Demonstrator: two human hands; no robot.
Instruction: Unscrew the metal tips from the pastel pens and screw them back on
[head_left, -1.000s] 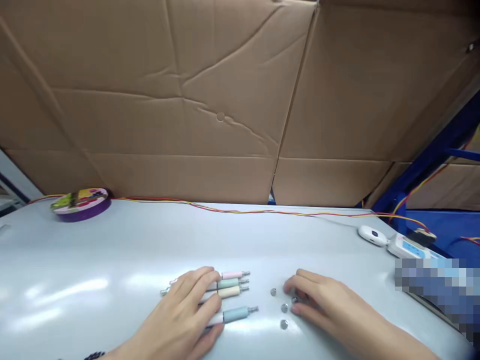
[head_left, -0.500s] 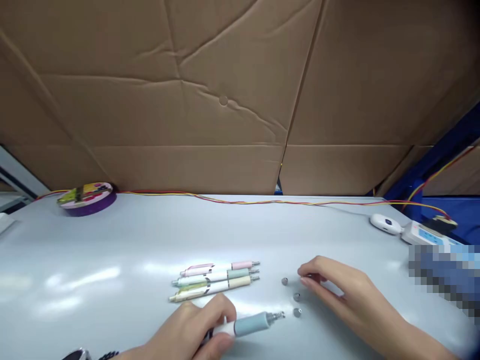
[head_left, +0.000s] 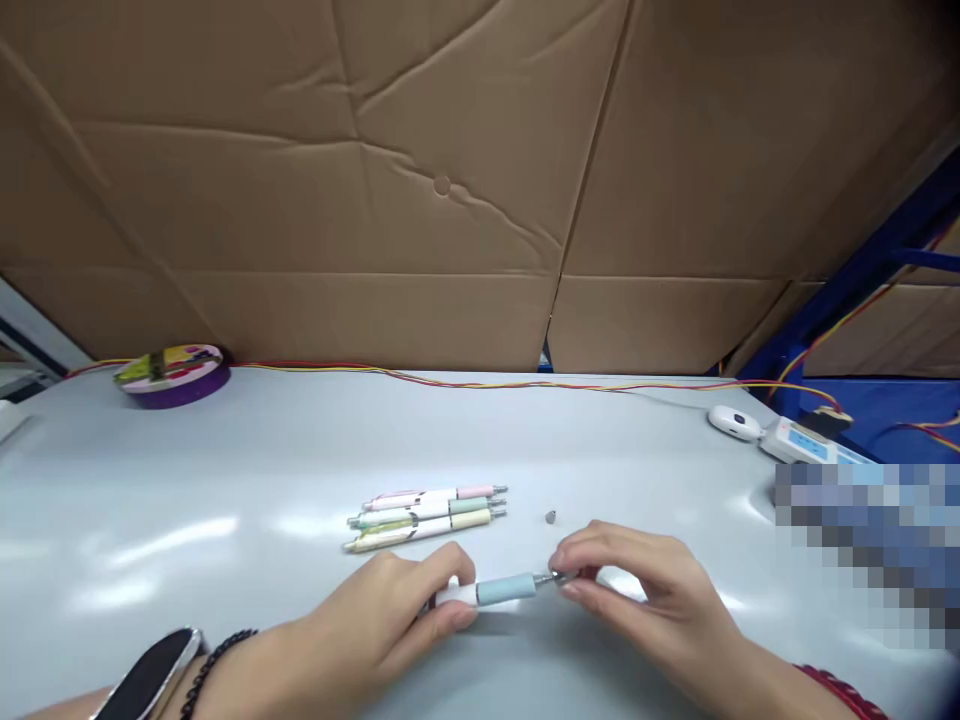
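Observation:
My left hand (head_left: 409, 610) is closed around a white pen with a light blue grip (head_left: 506, 588), its bare end pointing right. At that end, the thumb and forefinger of my right hand (head_left: 637, 580) pinch a small metal pen tip (head_left: 559, 577), mostly hidden by the fingers. Whether the tip is seated on the pen I cannot tell. A loose metal pen tip (head_left: 550, 517) lies on the table just beyond my right fingertips. Behind the held pen, three pens lie side by side: a pink one (head_left: 435, 497), a green one (head_left: 431, 512) and a yellow one (head_left: 427, 529).
A round purple box (head_left: 176, 378) sits at the back left of the pale table (head_left: 262, 440). Red and yellow wires (head_left: 480, 383) run along the back edge below a cardboard wall (head_left: 375, 210). At the right are a white power strip (head_left: 799, 442) and a blurred patch.
My right hand has moved from beside the loose pen tips to the held pen's end and now pinches a tip. Only one loose tip remains visible on the table. The view has shifted slightly.

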